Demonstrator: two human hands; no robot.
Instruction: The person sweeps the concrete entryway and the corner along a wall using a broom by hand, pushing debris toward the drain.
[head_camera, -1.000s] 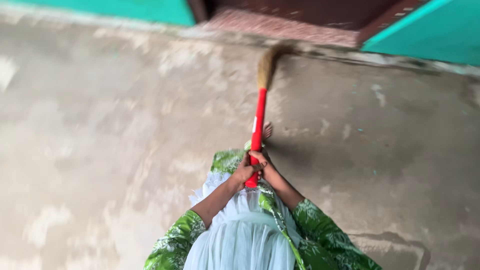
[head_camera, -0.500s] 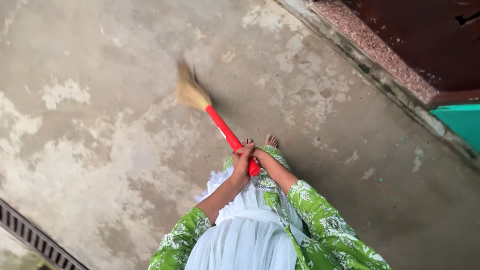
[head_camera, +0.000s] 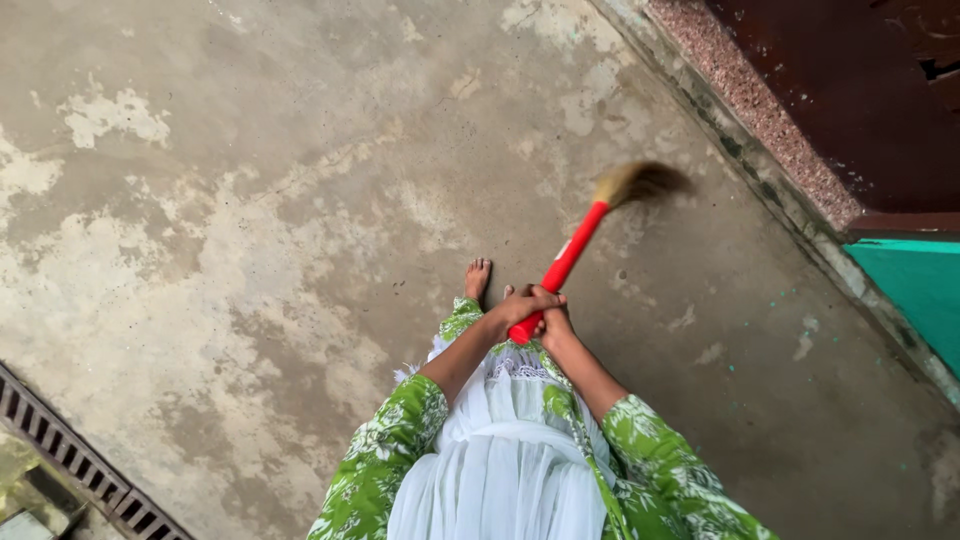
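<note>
At the far left, low down, a dark metal grate (head_camera: 70, 455) runs in a slant along the edge of the floor (head_camera: 250, 200). The floor is grey concrete with pale, worn patches.

Near the middle, a bare foot (head_camera: 478, 278) stands on the floor. Below it are green flowery sleeves (head_camera: 385, 460) and a white cloth (head_camera: 500, 470).

The left hand (head_camera: 522, 305) has its fingers wrapped tight around the low end of the broom (head_camera: 572, 255). The right hand (head_camera: 553, 326) sits just beside it, touching it, and its fingers are closed on the same red handle too.

The broom is out in front of the person. Its long handle slants up and to the right, away from the hands. The straw head (head_camera: 635, 183) is at the far end and points toward the step (head_camera: 750, 120) on the right. The head looks blurry, and I cannot tell if it touches the floor.

The step is speckled and pinkish, with a dark brown door (head_camera: 850, 90) past it. At the far right is a bright teal wall (head_camera: 915, 290).
</note>
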